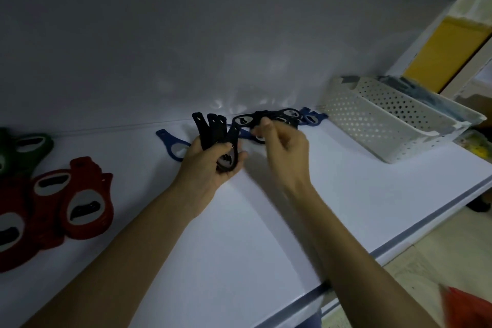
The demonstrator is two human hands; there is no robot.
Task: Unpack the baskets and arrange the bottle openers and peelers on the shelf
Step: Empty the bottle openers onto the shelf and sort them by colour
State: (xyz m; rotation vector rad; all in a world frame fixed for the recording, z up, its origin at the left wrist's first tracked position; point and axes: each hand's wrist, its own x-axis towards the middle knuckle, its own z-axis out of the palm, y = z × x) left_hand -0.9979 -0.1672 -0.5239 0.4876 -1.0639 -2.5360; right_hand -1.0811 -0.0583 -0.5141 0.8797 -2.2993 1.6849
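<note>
A: While the left hand point(210, 168) grips a fan of black openers point(210, 130), what of the right hand point(285, 152)?
B: Pinching one opener point(243, 120) off the pile point(288, 114) just beyond it. Sorting, probably; next, tuck it into the fan.

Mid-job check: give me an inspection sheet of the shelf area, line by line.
Surface: white shelf, pale blue front edge.
Job's things: red bottle openers and green opener grouped left; blue opener mid-back; white perforated basket right.
Clutter: nothing seen.
Hands: left hand holds bunch of black openers; right hand pinches a single black opener.
Cables: nothing seen.
Surroundings: grey back wall; yellow panel far right; tiled floor.
</note>
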